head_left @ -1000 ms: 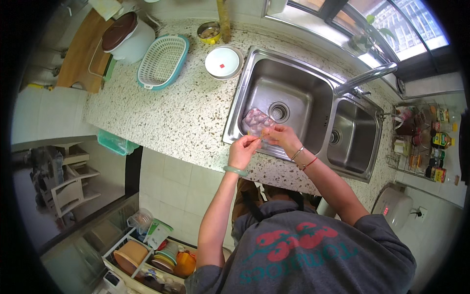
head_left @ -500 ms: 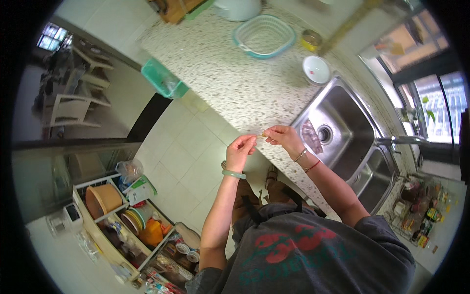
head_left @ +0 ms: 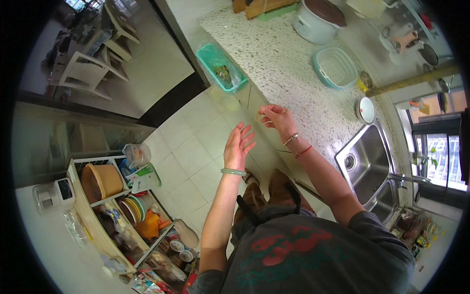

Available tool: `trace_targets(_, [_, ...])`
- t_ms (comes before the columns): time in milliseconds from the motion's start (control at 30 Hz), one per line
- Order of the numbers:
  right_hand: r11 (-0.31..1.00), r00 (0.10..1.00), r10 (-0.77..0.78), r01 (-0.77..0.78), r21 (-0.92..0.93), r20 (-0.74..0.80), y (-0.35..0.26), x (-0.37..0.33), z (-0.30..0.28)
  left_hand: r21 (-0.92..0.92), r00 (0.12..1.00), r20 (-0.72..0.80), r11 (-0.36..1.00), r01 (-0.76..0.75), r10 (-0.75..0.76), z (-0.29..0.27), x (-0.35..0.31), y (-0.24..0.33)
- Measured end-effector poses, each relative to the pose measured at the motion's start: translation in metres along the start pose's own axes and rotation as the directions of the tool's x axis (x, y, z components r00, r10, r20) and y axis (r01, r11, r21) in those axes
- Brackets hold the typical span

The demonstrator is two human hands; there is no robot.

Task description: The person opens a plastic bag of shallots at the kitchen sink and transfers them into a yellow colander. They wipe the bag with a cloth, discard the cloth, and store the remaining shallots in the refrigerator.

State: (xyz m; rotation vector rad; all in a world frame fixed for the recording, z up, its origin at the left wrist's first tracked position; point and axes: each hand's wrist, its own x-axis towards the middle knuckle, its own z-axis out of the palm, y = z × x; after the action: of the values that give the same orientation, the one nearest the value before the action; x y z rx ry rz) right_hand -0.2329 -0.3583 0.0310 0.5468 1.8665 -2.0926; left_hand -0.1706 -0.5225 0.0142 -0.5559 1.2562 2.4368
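My left hand [head_left: 238, 146] is raised over the tiled floor with its fingers spread and nothing in it; a green bangle [head_left: 233, 172] circles its wrist. To its right, near the front edge of the counter, my right hand [head_left: 277, 119] is closed in a pinch. A tiny pale yellowish bit [head_left: 258, 116] shows at its fingertips, too small to name. Ahead of both hands a green bin [head_left: 218, 67], lined with a clear plastic bag, is at the counter's left side. Dark and greenish scraps [head_left: 223, 73] lie inside it.
On the speckled counter [head_left: 274, 63] stand a teal draining basket [head_left: 335, 67], a white pot [head_left: 318, 22] with a brown lid and a white bowl [head_left: 365, 110]. A steel sink [head_left: 364, 161] is at right. A packed shelf unit [head_left: 122, 215] stands at lower left.
My hands have parted; they were fingertip to fingertip at a small yellowish thing. The left has opened, and the right has moved up. The view has turned toward the left, bringing the bin nearer.
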Motion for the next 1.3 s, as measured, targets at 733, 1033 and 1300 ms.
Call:
trace_targets(733, [0.266, 0.762, -0.613, 0.449, -0.853, 0.21, -0.006, 0.276, 0.107, -0.371, 0.997, -0.075, 0.927, -0.055, 0.029, -0.08, 0.1, 0.094])
trace_targets(1033, [0.899, 0.918, -0.11, 0.256, -0.355, 0.381, 0.025, 0.208, 0.234, -0.233, 0.91, -0.385, 0.938, -0.258, 0.155, -0.11, 0.105, 0.128])
trace_targets(1300, [0.941, 0.63, 0.182, 0.11, -0.319, 0.755, 0.07, 0.078, 0.396, -0.017, 0.624, -0.663, 0.825, -0.565, 0.413, -0.229, 0.022, 0.153])
